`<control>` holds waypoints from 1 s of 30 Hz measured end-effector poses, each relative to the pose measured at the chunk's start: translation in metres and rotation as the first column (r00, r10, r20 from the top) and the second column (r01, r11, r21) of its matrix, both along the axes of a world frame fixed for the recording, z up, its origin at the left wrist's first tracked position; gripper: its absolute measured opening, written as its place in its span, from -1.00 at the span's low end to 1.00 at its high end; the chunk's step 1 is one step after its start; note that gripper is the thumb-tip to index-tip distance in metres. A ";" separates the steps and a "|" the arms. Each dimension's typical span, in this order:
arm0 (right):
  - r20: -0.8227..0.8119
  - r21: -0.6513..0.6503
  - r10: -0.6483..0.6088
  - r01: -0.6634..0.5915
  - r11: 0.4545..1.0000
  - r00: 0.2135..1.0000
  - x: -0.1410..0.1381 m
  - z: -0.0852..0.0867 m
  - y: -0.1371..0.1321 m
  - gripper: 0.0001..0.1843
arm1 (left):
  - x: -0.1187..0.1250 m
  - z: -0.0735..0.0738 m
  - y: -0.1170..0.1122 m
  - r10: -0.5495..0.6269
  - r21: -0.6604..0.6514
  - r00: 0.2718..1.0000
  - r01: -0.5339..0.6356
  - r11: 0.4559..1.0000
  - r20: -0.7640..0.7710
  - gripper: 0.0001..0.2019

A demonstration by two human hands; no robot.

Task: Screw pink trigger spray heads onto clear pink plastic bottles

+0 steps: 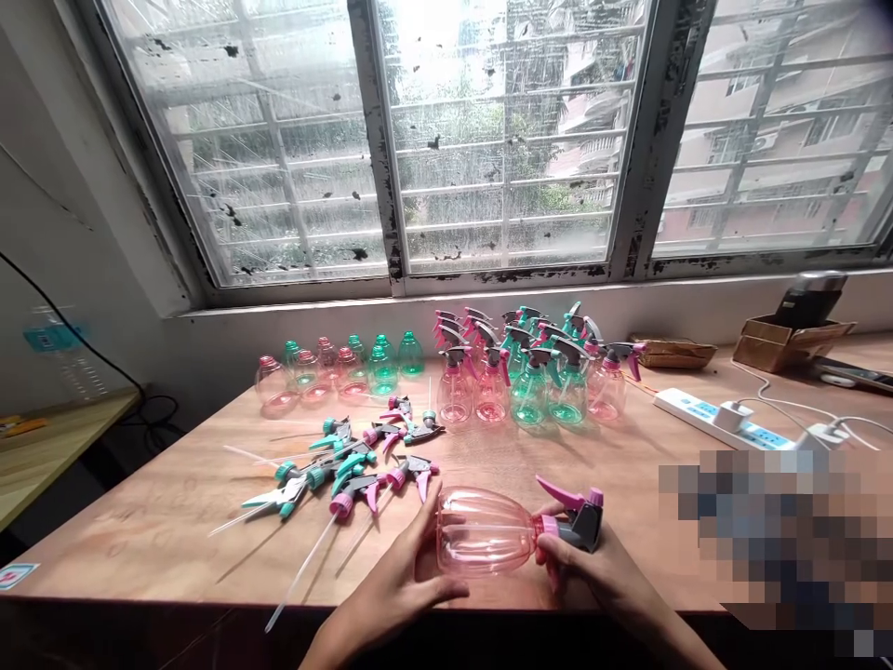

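Observation:
A clear pink spray bottle (485, 530) lies sideways between my hands near the table's front edge. My left hand (408, 563) is closed around its base, thumb below and fingers behind. At its neck, my right hand (584, 558) pinches the pink collar of the grey and pink spray head (582, 521), whose trigger points up. To the left lies a loose pile of teal and pink trigger spray heads (349, 465) with thin white dip tubes. Beyond them stand several pink and green bottles without heads (349, 370). Behind my hands, bottles with spray heads fitted (530, 391) stand grouped.
A white power strip (722, 421) with plugs and cables lies at the right. Past it sits a cardboard box (788, 340) holding a dark object. A blurred patch (788, 540) covers the right front. The windowsill (335, 316) borders the table's back.

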State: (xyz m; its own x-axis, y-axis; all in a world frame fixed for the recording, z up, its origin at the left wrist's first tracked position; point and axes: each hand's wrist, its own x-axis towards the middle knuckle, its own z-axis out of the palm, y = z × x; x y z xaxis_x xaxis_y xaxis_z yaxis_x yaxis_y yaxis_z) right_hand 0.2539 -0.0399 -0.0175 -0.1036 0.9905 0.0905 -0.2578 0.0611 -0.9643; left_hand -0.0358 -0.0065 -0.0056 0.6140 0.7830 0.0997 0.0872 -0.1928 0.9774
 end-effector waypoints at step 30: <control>-0.012 0.019 -0.021 0.021 1.000 1.000 -0.001 -0.002 0.003 -0.50 | 0.000 0.009 -0.003 0.013 0.032 1.000 -0.013 0.999 0.005 0.02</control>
State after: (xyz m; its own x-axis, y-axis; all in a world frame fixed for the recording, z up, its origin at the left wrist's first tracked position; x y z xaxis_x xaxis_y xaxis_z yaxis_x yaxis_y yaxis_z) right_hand 0.2534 -0.0367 -0.0198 -0.0818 0.9905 0.1108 -0.2679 0.0852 -0.9597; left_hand -0.0355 -0.0096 0.0029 0.6032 0.7873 0.1277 0.0854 -0.2229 0.9711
